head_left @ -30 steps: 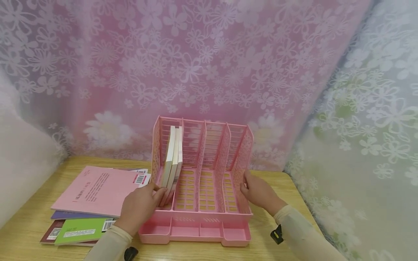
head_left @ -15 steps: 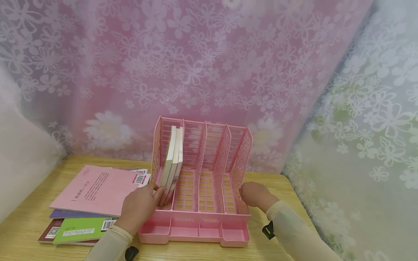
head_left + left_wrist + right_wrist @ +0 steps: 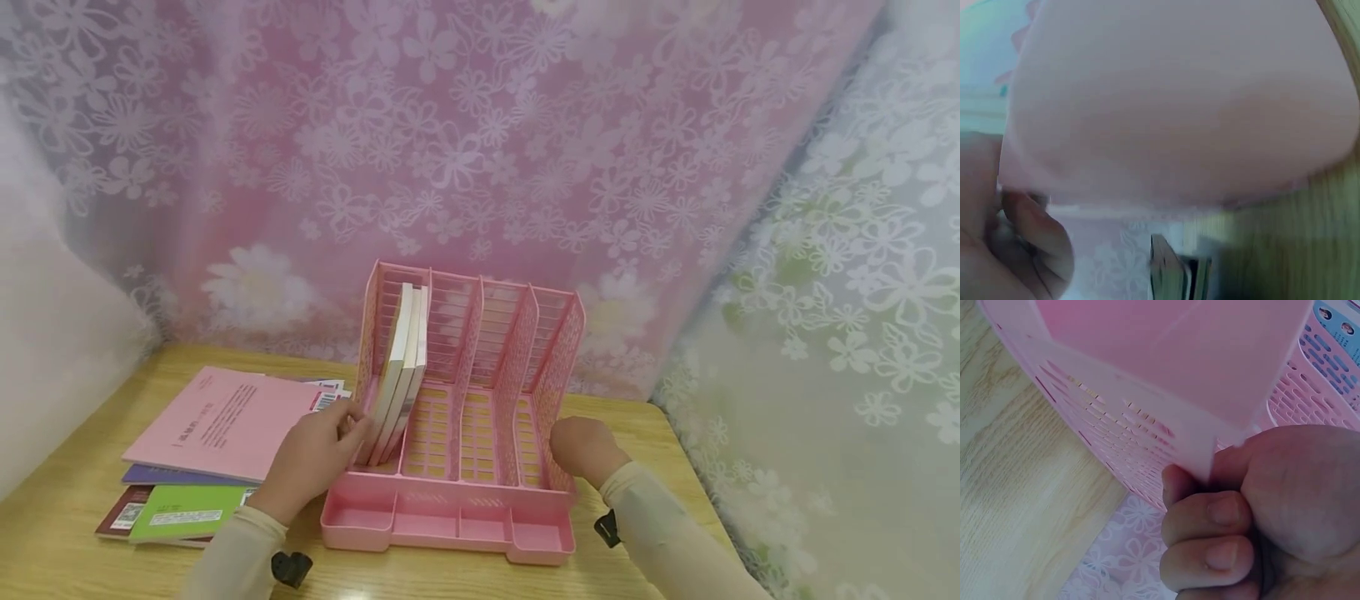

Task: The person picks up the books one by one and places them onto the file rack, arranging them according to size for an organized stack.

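Books (image 3: 401,379), 3 of them, stand side by side in the far left slot of the pink rack (image 3: 561,358), near the middle of the frame. The rack has 4 tall slots, and a low pink tray (image 3: 420,525) runs along its front with 4 small parts. Your left hand (image 3: 311,458), left of center, pinches the front edge of the rack's left wall, just beside the 3 books. Your right hand (image 3: 588,450), right of center, has its fingers curled round the front edge of the right wall.

At the lower left of the frame, you have a messy pile on the table (image 3: 637,517). A big pink book (image 3: 225,421) lies on a purple book (image 3: 187,477), and a green book (image 3: 191,510) lies on a dark red book (image 3: 112,523). Behind it all, you can see pink cloth (image 3: 450,167) with white flowers.
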Demonstrator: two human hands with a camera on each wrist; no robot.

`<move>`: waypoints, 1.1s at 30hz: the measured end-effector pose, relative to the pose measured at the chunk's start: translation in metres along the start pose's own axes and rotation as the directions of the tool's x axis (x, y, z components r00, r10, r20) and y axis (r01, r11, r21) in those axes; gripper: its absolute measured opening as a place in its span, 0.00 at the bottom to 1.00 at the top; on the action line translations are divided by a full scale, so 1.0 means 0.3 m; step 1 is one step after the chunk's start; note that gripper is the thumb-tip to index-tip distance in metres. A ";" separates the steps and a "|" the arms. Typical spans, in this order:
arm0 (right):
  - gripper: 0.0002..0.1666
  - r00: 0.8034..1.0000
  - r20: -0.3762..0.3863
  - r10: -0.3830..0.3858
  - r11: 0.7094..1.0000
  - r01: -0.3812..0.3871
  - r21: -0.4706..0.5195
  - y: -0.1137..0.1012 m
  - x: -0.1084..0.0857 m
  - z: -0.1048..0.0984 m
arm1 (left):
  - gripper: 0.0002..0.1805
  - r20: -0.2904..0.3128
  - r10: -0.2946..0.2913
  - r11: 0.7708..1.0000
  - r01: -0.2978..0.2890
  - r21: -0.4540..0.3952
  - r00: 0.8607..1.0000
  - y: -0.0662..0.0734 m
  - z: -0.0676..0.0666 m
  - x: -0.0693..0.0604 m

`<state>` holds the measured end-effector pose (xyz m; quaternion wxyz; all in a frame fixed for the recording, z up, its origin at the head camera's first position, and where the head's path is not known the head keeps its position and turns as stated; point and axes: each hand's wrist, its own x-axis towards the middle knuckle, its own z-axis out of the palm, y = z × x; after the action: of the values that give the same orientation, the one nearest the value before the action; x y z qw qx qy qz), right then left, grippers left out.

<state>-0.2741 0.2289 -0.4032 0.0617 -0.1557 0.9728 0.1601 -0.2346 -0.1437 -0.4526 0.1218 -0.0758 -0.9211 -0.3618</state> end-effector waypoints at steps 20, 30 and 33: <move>0.19 0.999 -0.031 -0.011 0.999 0.012 0.034 0.003 0.000 0.003 | 0.45 0.092 -0.215 0.891 0.157 0.426 0.972 -0.140 -0.039 -0.016; 0.19 0.998 -0.027 -0.053 0.998 0.054 0.035 0.008 0.001 0.010 | 0.49 0.375 -0.119 0.892 -0.067 0.448 0.920 -0.186 -0.179 -0.027; 0.18 0.998 -0.019 -0.056 0.998 0.056 0.025 0.013 0.003 0.012 | 0.48 0.454 -0.115 0.911 -0.088 0.403 0.884 -0.211 -0.217 -0.030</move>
<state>-0.2761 0.2334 -0.4056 0.0594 -0.1836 0.9705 0.1444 -0.2293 -0.2348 -0.4502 -0.0934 -0.1267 -0.9788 -0.1314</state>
